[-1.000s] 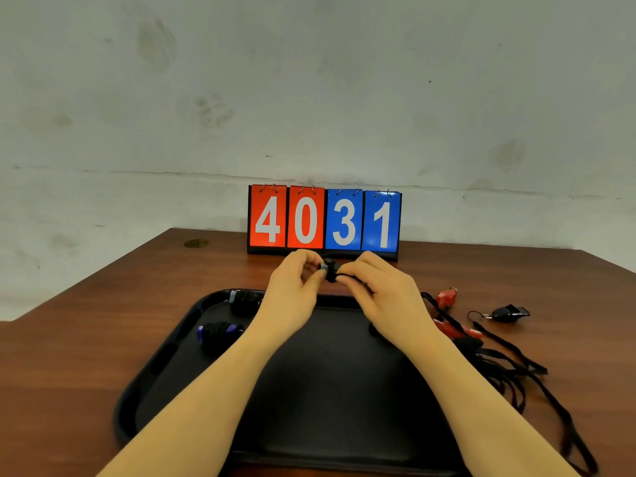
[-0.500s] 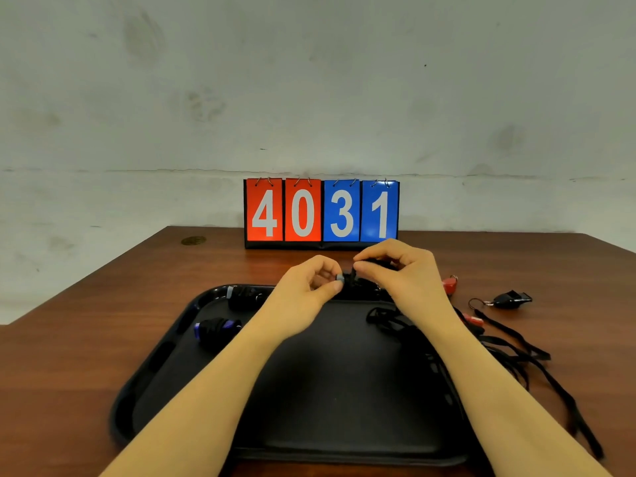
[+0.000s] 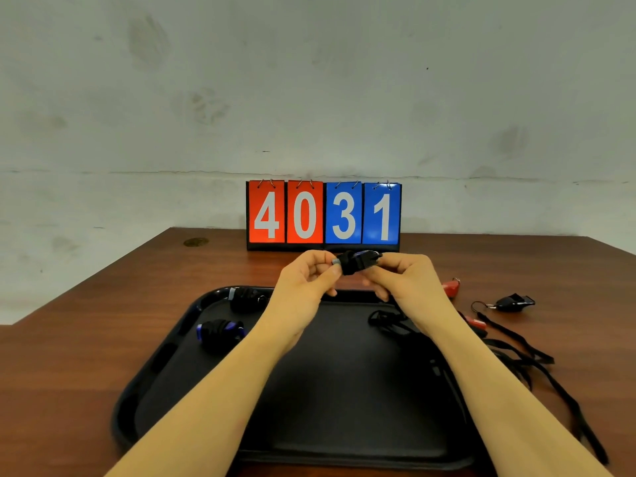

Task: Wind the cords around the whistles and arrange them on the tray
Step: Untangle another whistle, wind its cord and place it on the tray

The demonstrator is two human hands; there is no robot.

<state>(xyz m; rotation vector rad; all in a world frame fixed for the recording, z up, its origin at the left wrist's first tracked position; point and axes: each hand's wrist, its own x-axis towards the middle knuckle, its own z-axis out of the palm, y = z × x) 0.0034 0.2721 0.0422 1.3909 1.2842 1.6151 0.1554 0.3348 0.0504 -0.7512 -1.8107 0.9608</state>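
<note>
Right now both hands hold one whistle (image 3: 356, 261) up over the tray's 12 o'clock rim. Left hand (image 3: 306, 287) pinches its grey-tipped end; right hand (image 3: 404, 280) pinches the opposite end, so it sits between the fingertips. Black cord wraps its middle, bit of blue showing. Tray (image 3: 344, 425) is black, smooth plastic, rounded corners, on a brown wood-grain table (image 3: 69, 373). Two wound whistles (image 3: 220, 332) lie at its 10 o'clock corner. Loose black whistle (image 3: 514, 302), red whistle (image 3: 451, 288) and flat black cords (image 3: 516, 352) lie at 3 o'clock, off the tray.
</note>
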